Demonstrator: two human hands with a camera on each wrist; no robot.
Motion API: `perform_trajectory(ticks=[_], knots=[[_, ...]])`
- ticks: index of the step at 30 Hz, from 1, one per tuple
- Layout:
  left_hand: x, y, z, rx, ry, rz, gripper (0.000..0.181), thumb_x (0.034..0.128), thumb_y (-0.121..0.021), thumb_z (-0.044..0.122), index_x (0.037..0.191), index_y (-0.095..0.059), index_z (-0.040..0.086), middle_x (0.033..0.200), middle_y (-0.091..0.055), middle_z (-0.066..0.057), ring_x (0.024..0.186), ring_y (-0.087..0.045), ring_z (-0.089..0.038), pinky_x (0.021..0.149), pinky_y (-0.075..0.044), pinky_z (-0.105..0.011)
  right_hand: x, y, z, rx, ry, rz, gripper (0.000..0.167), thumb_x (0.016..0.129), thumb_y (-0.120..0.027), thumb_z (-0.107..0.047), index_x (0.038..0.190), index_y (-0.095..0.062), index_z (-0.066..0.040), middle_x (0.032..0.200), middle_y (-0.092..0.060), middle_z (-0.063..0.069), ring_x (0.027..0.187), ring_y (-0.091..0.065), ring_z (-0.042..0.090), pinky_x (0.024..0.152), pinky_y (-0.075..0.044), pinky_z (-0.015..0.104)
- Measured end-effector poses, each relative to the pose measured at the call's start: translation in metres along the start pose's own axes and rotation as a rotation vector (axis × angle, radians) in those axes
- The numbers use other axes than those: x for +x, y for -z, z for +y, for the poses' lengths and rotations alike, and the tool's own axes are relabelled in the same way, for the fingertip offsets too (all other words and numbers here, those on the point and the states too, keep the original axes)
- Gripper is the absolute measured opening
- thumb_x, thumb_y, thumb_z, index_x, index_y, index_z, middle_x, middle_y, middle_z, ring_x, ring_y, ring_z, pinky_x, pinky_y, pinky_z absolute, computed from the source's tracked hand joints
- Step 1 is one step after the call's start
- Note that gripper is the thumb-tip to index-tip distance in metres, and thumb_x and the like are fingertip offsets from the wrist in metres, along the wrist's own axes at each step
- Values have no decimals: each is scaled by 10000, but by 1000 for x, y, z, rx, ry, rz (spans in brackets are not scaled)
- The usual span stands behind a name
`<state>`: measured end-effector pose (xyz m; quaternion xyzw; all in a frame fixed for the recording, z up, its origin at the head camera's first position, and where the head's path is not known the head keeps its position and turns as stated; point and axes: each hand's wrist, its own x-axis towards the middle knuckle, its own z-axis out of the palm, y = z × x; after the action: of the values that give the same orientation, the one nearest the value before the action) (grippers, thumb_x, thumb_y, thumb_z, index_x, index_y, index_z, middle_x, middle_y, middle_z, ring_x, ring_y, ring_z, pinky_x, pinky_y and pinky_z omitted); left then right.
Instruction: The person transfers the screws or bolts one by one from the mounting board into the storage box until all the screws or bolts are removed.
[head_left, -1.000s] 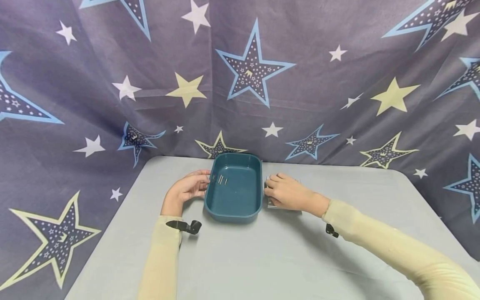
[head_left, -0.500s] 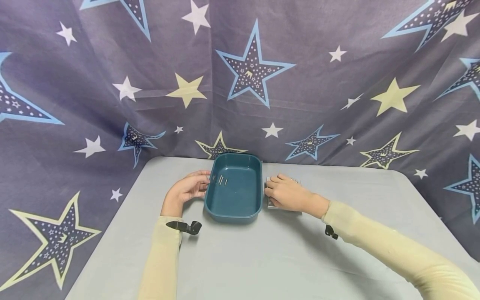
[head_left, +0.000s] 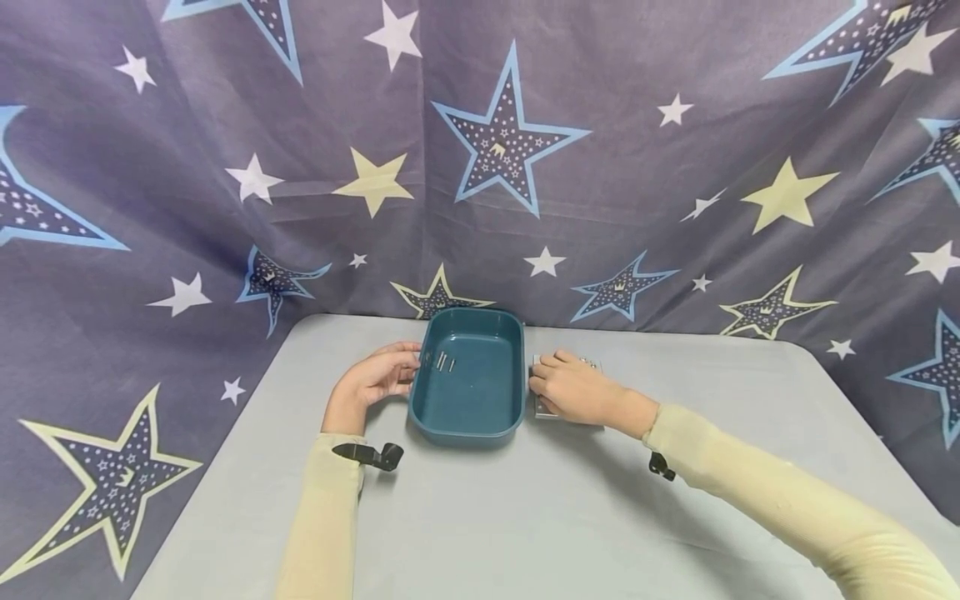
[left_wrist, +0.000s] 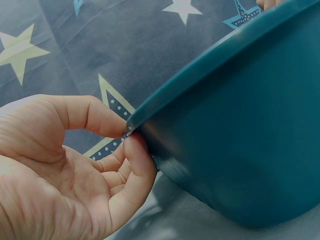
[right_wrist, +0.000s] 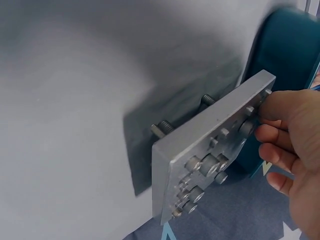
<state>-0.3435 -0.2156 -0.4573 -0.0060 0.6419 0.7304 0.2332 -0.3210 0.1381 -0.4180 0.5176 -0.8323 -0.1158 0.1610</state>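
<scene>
The left hand (head_left: 382, 372) pinches the left rim of a teal bin (head_left: 471, 435); in the left wrist view, the hand (left_wrist: 75, 170) has thumb and finger meeting on the rim (left_wrist: 200, 65). Several small metal pins or screws (head_left: 446, 361) lie inside the bin, on its left side. Just right of the bin, the right hand (head_left: 577, 387) covers much of a silver metal plate (head_left: 570, 420). In the right wrist view, several bolts (right_wrist: 209, 165) pass through the plate (right_wrist: 215, 120), and the hand (right_wrist: 295, 150) pinches at its bin-side end, on a screw mostly hidden by the fingertips.
A grey-white cloth covers the table (head_left: 480, 517). A purple-grey curtain (head_left: 637, 50) with stars hangs directly behind the bin and plate. Small black cameras sit at the left wrist (head_left: 375, 454) and the right wrist (head_left: 662, 465).
</scene>
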Motion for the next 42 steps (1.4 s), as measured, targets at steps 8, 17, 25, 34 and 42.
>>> perform_trajectory(ticks=[8,17,25,34,42], knots=[[1,1,-1,2,-2,0,536,948,-410,-6,1467,-285,-54,887,-651,48,788,-624,-67,703,-543,-246,0,-1,0,-4,-2,-2,167,874,-756,-233,973,-695,-113,948,-685,13,893,-570,202,786,-417,347],[0,0,0,4,2,2,510,957,-412,-8,1453,-298,-46,877,-643,50,773,-615,-64,705,-536,-251,1,-1,-2,4,-10,-5,134,879,-734,-203,947,-683,-100,924,-671,17,877,-562,206,786,-417,350],[0,-1,0,7,8,10,544,953,-417,-3,1477,-276,-43,870,-635,52,772,-608,-64,702,-532,-251,1,0,-3,24,-19,-7,125,879,-727,-184,944,-676,-91,922,-669,21,876,-567,204,791,-432,353],[1,0,0,4,3,5,494,952,-419,-1,1435,-317,-21,863,-630,55,767,-604,-61,699,-533,-244,2,-2,-3,22,-23,7,107,868,-724,-169,918,-664,-96,890,-651,12,855,-566,197,772,-429,344],[1,-1,0,-1,2,0,442,951,-426,-1,1389,-362,4,861,-637,55,765,-609,-64,693,-535,-242,1,-6,-3,13,-23,19,109,861,-721,-158,916,-653,-91,889,-647,16,850,-559,202,766,-418,344]])
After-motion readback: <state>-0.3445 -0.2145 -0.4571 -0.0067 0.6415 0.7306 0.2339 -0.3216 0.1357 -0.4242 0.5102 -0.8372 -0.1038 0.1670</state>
